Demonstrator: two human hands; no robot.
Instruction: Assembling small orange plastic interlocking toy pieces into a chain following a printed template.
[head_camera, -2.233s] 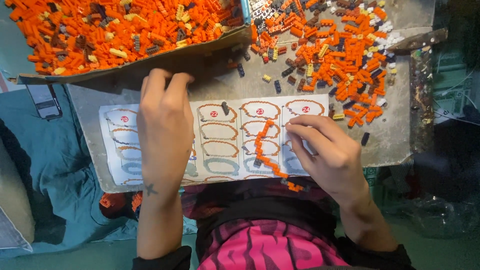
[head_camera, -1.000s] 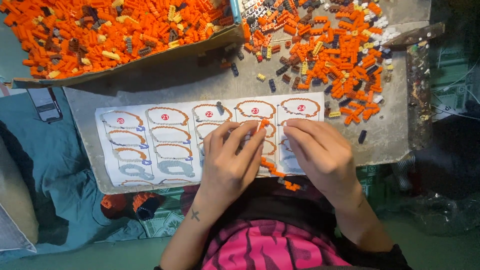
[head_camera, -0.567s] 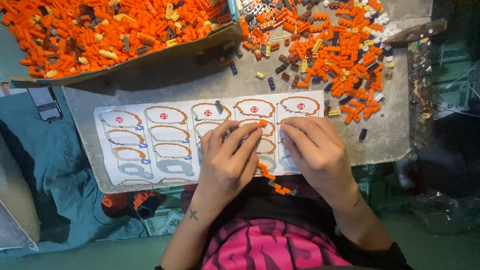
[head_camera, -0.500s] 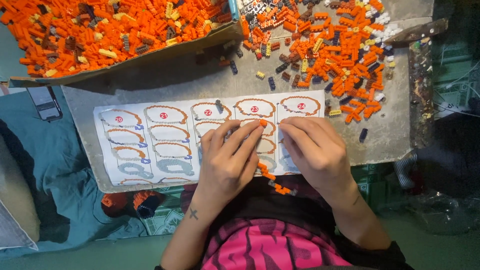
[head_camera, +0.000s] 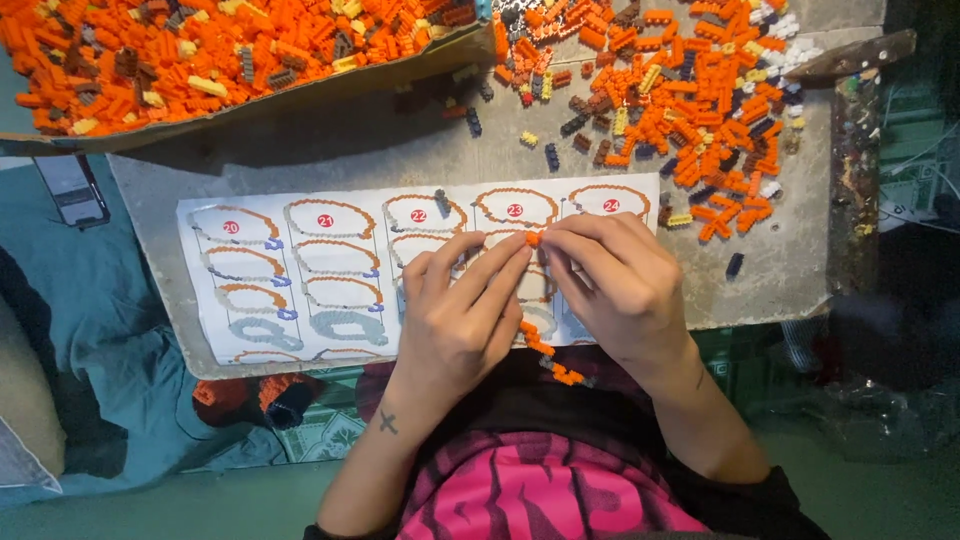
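Head view: since two seconds ago the left hand (head_camera: 455, 320) has been brought from the instruction sheet (head_camera: 300, 280) to meet the right hand (head_camera: 615, 285); both sets of fingers are pinched shut on the orange brick chain (head_camera: 545, 350), so assembly continues. Loose bricks (head_camera: 690, 110) are scattered across the grey worktop (head_camera: 330, 160).

The person is wearing a bright pink top (head_camera: 540, 500) with bold black lettering running across the front, under a dark layer at the neckline. Both forearms are showing bare, no sleeves covering them. The left hand (head_camera: 455, 320) is showing a small dark cross tattoo (head_camera: 387, 422) just below the wrist. The right hand (head_camera: 620, 290) is showing a faint mark (head_camera: 699, 377) near its wrist. No rings or watch.
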